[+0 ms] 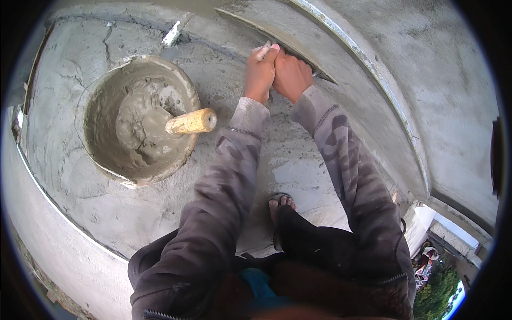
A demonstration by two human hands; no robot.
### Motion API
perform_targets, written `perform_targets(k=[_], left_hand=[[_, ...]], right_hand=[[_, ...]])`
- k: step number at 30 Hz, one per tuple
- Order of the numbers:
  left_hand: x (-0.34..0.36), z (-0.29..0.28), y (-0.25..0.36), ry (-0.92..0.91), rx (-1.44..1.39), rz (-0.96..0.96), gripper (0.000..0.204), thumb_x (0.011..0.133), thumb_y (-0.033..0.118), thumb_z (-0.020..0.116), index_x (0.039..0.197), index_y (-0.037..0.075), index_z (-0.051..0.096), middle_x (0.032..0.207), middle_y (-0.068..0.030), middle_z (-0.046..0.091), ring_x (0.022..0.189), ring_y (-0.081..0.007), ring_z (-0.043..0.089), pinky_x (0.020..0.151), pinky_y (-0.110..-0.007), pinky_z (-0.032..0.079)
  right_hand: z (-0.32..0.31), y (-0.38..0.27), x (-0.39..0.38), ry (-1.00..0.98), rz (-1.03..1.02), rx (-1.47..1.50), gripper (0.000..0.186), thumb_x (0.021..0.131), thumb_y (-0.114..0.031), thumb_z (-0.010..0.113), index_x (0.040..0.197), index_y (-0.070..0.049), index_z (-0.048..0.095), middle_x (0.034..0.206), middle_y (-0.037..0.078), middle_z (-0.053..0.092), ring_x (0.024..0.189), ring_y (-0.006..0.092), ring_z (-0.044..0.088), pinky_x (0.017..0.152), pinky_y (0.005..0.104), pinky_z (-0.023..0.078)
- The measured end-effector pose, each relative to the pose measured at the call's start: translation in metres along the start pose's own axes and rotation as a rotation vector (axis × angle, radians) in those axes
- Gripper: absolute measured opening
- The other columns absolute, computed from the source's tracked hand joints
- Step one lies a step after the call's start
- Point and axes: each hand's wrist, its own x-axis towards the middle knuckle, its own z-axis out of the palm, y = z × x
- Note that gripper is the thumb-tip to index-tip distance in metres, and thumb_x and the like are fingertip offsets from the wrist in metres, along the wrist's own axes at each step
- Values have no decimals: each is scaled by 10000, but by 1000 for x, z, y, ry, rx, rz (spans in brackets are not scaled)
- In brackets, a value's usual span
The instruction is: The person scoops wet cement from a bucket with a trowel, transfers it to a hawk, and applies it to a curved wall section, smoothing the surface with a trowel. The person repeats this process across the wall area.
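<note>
Both hands are together at the foot of the grey plastered wall [373, 106], closed on a long, narrow plastering float [242, 22] whose flat side lies against it. My left hand [260, 72] has its thumb up beside my right hand [292, 76], and the two touch. Most of the grip is hidden under the fingers. To the left stands a round bucket [89, 122], its rim caked with cement, holding wet grey mortar [136, 117]. A trowel with a pale wooden handle [191, 122] rests in it, blade sunk in the mortar.
A pale metal-like strip [368, 61] curves along the wall. A small white piece [172, 34] lies on the mortar-smeared floor [58, 160]. My sandalled foot [281, 200] stands below my hands. The floor's left edge [69, 217] drops off; greenery [440, 288] shows at lower right.
</note>
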Motion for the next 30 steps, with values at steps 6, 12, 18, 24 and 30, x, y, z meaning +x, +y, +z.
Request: perform_targets(k=[6, 12, 18, 24, 30], left_hand=[[-2, 12, 29, 35, 207, 146, 563, 933, 307, 616, 1273, -133, 531, 1353, -219, 507, 1252, -279, 508, 1022, -329, 409], [-12, 41, 28, 103, 545, 421, 485, 902, 318, 633, 1088, -130, 638, 1146, -220, 569, 1059, -332, 580, 910, -367, 460], [-50, 84, 23, -57, 636, 466, 522, 899, 355, 639, 1164, -95, 625, 1194, -187, 547, 1029, -269, 596, 870, -326, 479], [-108, 93, 0, -173, 225, 501, 389, 930, 237, 624, 1150, -84, 625, 1126, -117, 556, 994, -192, 572, 843, -287, 460], [-73, 34, -65, 145, 20, 187, 360, 965, 189, 578, 1183, -98, 589, 1186, -120, 572, 1100, -209, 547, 949, -299, 424]], right_hand=[[-8, -1, 4, 131, 1, 103, 381, 842, -263, 625, 1074, 29, 544, 833, 213, 697, 802, 400, 691, 693, 491, 542], [-16, 21, -11, 281, -37, 268, 427, 796, -282, 691, 1069, 14, 548, 802, 200, 687, 764, 400, 678, 654, 491, 524], [-24, 77, -51, 480, -43, 317, 406, 781, -272, 711, 1037, 7, 563, 760, 188, 668, 727, 399, 664, 587, 486, 492], [-31, 76, -109, 677, -195, -7, 269, 824, -228, 653, 978, -13, 603, 801, 167, 677, 696, 362, 678, 579, 464, 507], [23, 45, -78, 206, -109, -138, 299, 853, -185, 583, 1071, 19, 565, 847, 185, 687, 722, 352, 696, 616, 429, 563]])
